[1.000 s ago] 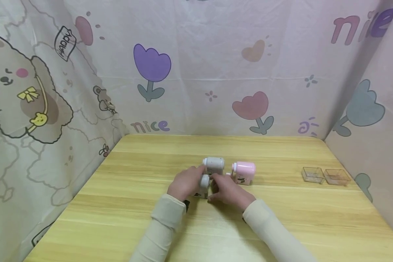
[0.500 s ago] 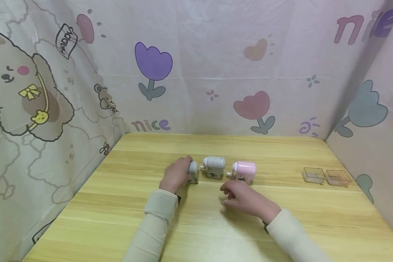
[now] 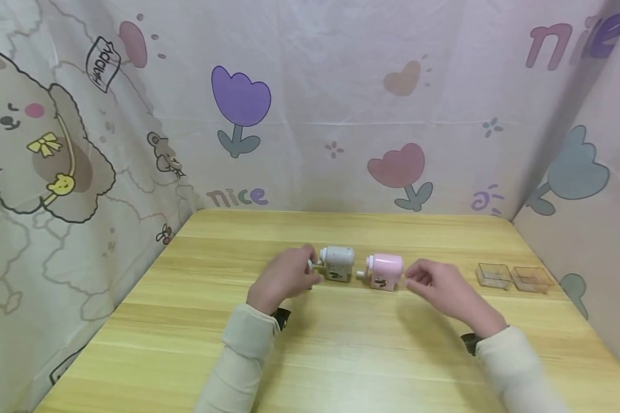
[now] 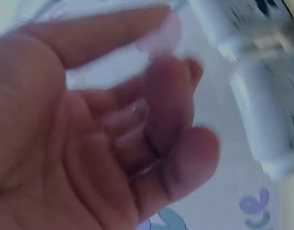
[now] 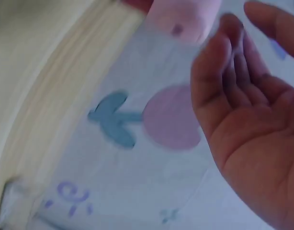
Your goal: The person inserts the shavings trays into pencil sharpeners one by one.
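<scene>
A grey crank pencil sharpener [image 3: 339,256] and a pink crank pencil sharpener [image 3: 387,265] stand side by side on the table, white cranks facing left. My left hand [image 3: 284,275] is just left of the grey one and mostly covers another pale sharpener in the head view. Two pale sharpener bodies [image 4: 266,105] show blurred in the left wrist view, apart from the loosely bent fingers, which hold nothing. Just right of the pink sharpener hovers my right hand [image 3: 446,289], its palm bare and fingers softly bent, with a small gap to the pink body.
Toward the right edge of the wooden table [image 3: 341,367] sit a clear small box [image 3: 494,277] and an amber-tinted small box [image 3: 532,280]. A printed curtain [image 3: 310,172] hangs behind and on both sides.
The left hand shifted a pale sharpener leftward into line with the others and has let go. My right hand moved right, from beside that sharpener to the pink one's far side.
</scene>
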Demonstrator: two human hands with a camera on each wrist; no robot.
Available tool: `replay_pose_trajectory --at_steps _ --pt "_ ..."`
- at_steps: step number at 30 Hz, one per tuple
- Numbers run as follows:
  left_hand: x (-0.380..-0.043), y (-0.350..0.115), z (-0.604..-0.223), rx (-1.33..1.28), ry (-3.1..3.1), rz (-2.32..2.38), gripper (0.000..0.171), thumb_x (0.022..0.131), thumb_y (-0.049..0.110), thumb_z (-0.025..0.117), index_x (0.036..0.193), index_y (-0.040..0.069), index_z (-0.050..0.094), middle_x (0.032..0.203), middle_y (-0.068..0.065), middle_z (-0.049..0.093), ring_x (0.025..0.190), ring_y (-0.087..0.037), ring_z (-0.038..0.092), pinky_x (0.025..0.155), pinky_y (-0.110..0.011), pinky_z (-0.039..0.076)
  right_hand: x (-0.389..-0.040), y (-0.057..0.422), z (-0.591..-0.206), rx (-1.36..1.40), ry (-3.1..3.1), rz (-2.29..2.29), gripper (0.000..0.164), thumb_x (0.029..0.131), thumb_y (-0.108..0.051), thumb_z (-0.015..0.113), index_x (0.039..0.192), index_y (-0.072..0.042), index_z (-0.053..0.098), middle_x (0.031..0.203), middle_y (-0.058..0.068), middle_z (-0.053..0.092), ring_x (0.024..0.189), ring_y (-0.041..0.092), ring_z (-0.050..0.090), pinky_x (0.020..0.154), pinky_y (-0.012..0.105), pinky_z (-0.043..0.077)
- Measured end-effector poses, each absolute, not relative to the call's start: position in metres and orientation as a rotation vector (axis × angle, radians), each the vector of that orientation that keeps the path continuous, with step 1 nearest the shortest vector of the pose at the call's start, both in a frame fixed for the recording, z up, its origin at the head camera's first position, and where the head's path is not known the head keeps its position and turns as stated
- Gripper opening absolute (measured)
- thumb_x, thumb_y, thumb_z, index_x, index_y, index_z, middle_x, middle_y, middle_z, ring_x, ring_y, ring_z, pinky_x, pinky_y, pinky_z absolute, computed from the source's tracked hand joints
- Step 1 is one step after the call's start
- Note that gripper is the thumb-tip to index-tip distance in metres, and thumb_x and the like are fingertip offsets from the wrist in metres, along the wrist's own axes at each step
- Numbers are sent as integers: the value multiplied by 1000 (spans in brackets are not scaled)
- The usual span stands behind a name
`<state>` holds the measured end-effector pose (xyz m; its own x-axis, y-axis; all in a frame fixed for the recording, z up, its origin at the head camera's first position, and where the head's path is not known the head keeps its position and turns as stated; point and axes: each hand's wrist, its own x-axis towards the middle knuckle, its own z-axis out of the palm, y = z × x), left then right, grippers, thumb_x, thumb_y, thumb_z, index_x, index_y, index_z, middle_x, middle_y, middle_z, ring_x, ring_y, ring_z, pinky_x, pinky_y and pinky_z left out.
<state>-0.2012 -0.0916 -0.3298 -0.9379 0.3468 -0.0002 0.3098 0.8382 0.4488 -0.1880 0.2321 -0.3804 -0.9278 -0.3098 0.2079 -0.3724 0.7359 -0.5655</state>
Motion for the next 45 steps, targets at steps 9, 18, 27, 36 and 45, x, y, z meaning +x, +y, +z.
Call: replay_pose_trajectory --at_steps 9,18,27,36,45 --pt "-195 -71 -345 613 2713 557 27 83 36 71 87 13 58 77 0 57 62 -15 54 58 -31 45 -205 278 -391 235 -2766 792 37 94 -23 56 121 2 54 108 18 58 94 34 53 77 48 46" --pt "-189 -65 -355 440 2606 476 33 83 39 72 70 11 57 59 -1 53 51 -14 46 49 -28 37 -209 304 -414 -29 -2856 652 80 82 -25 62 141 12 24 140 45 14 126 61 6 96 73 10" --pt "-191 -64 -358 439 2606 449 34 82 40 71 70 11 58 59 -1 54 51 -13 45 50 -28 36 -208 317 -423 -74 -2996 557 73 79 -22 58 134 17 28 123 50 23 115 67 11 94 75 3" --pt "-192 -64 -361 433 2599 456 34 82 39 72 69 11 58 58 -2 53 49 -13 43 48 -28 35 -208 322 -423 -105 -3030 603 72 79 -13 54 137 17 25 133 51 14 115 70 13 94 76 7" --pt "-193 -64 -364 432 2597 463 32 82 39 72 72 12 58 62 -4 57 51 -14 46 50 -29 37 -205 323 -421 -215 -3061 539 46 75 -15 56 109 13 40 104 43 29 95 65 23 81 74 16"
